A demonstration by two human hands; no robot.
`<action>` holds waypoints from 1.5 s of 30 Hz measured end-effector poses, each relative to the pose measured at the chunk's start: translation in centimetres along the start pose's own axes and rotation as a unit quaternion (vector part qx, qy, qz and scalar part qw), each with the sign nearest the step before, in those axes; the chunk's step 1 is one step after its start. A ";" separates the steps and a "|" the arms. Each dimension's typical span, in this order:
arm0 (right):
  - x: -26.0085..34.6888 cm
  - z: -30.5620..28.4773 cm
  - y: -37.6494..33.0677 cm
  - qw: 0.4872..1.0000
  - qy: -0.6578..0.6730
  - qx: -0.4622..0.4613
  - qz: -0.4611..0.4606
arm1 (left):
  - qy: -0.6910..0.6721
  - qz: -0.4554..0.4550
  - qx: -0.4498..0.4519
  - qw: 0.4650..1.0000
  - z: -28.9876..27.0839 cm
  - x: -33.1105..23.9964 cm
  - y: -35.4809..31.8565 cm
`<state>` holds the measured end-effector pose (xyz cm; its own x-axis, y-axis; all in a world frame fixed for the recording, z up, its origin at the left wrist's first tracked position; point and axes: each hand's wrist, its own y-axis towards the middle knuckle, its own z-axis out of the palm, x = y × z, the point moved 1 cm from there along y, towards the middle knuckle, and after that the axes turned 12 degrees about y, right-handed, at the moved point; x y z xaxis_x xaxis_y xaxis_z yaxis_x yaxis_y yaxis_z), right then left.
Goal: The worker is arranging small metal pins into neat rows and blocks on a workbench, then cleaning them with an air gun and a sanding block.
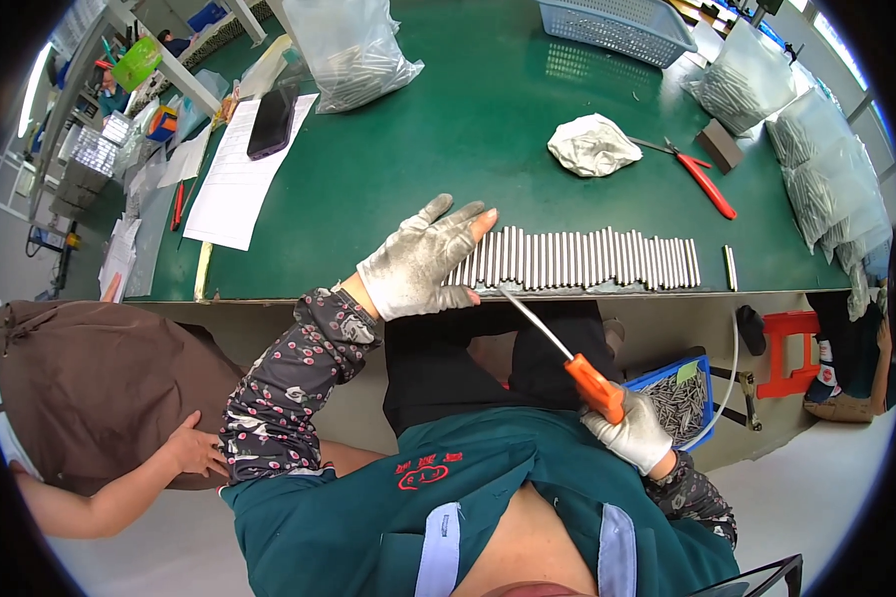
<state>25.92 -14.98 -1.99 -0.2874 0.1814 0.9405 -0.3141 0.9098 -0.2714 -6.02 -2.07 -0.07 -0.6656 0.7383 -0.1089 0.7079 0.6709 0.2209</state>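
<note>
A long row of short metal rods (567, 259) lies side by side along the near edge of the green table. My left hand (420, 261), in a stained white glove with bare fingertips showing, rests over the left end of this row. Its fingers are stretched out on the far side and the thumb is at the near edge; the rods beneath are hidden. My right hand (632, 434), also gloved, is closed around the orange handle of a screwdriver (594, 386). The tip of its metal shaft is at the table edge, by the rods near my left thumb.
Two rods (731, 267) lie apart at right. Beyond are a crumpled white cloth (594, 145), red-handled pliers (705, 184), a brown block (719, 146), bagged rods (816, 184) and a blue basket (617, 28). A phone (273, 121) lies on paper. Another person (110, 398) is at left.
</note>
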 end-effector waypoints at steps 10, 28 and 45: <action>-0.2 -0.6 -0.2 0.999 -0.017 0.043 0.017 | -0.003 -0.004 0.035 0.999 -0.3 -0.2 0.2; 1.4 1.3 2.1 0.995 -0.048 0.082 -0.020 | 0.091 -0.064 0.033 0.993 -1.1 0.6 -3.7; 6.3 -23.1 4.8 0.952 -0.010 -0.302 0.051 | 0.072 -0.046 0.003 0.996 -0.4 0.7 -3.7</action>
<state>43.49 -0.81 7.33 -0.3080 0.2784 0.9097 0.2915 0.9379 -0.1883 -9.16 -4.09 -0.60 -0.7549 0.6558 0.0126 0.6431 0.7362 0.2106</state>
